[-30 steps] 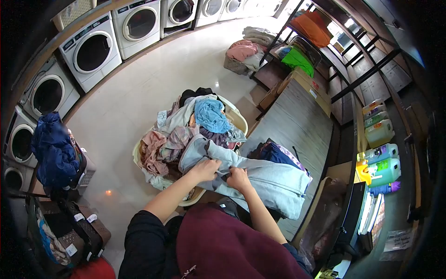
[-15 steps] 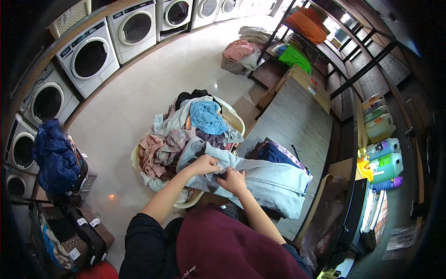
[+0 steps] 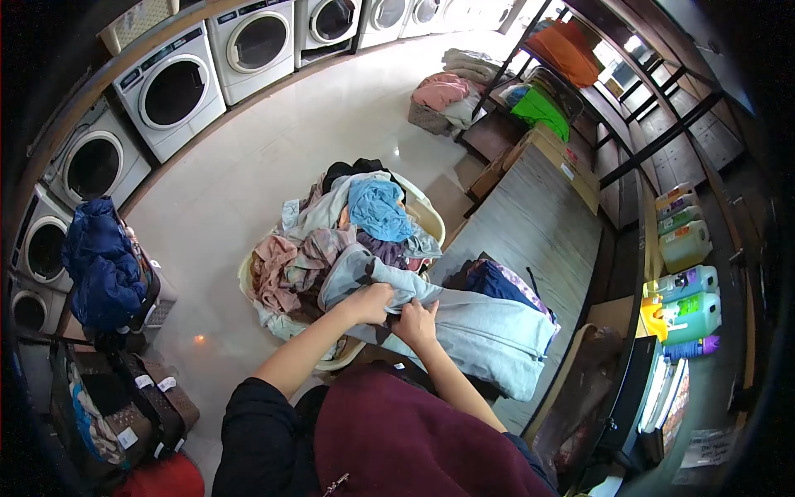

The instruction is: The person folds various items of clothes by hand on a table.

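Observation:
A light grey garment (image 3: 489,331) stretches from the laundry basket's edge across the grey table (image 3: 538,224). My left hand (image 3: 370,305) is closed on its upper part, near a darker grey patch. Just to the right, my right hand (image 3: 416,323) grips the same garment, fingers bent into the cloth. Below and left of the hands, a cream basket (image 3: 426,217) is heaped with clothes, among them a light blue cloth (image 3: 379,209) and pinkish pieces (image 3: 277,269). Behind the garment on the table lies a dark blue folded item (image 3: 495,282).
White front-loading machines (image 3: 174,93) line the far left. Brown baskets (image 3: 124,414) and a blue bundle (image 3: 101,265) stand at left. Another full basket (image 3: 431,118) is by the rack. Detergent bottles (image 3: 691,315) and a black box (image 3: 633,398) are at right.
The view has shifted slightly, moving the surroundings a little to the right. My hands stay on the grey garment, with the left one now a bit lower and its fingers tucked further into the cloth.

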Demonstrator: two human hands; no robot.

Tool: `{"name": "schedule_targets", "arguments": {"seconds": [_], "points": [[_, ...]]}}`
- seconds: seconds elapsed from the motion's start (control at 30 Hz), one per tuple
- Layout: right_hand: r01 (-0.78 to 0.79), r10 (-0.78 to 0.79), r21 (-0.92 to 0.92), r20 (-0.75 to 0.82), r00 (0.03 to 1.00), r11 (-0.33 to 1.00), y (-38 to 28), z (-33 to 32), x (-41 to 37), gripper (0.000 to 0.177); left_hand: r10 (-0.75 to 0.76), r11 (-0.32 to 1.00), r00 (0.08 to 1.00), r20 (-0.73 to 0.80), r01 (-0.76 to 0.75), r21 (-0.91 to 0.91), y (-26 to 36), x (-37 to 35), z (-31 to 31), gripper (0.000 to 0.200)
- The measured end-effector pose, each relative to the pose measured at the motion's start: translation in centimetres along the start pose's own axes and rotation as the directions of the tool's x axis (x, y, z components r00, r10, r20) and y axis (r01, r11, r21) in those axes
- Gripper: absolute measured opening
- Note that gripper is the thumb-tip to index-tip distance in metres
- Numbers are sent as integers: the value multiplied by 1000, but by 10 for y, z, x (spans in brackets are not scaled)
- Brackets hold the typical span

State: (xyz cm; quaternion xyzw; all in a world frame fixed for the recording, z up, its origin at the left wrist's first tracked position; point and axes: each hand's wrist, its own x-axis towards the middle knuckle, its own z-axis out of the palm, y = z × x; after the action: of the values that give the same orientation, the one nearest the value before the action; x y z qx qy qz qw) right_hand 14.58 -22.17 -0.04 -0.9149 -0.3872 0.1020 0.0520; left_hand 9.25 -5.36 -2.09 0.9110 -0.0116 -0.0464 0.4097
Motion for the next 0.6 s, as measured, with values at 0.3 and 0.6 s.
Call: {"name": "schedule_targets", "arguments": {"seconds": [0.3, 0.6], "points": [[-110, 79, 231, 141, 987, 967, 6, -22, -1, 34, 368, 918, 883, -292, -294, 268, 27, -24, -19, 27], [-157, 153, 211, 32, 988, 965, -25, -54, -8, 41, 389, 909, 880, -271, -319, 268, 32, -30, -25, 21]]}}
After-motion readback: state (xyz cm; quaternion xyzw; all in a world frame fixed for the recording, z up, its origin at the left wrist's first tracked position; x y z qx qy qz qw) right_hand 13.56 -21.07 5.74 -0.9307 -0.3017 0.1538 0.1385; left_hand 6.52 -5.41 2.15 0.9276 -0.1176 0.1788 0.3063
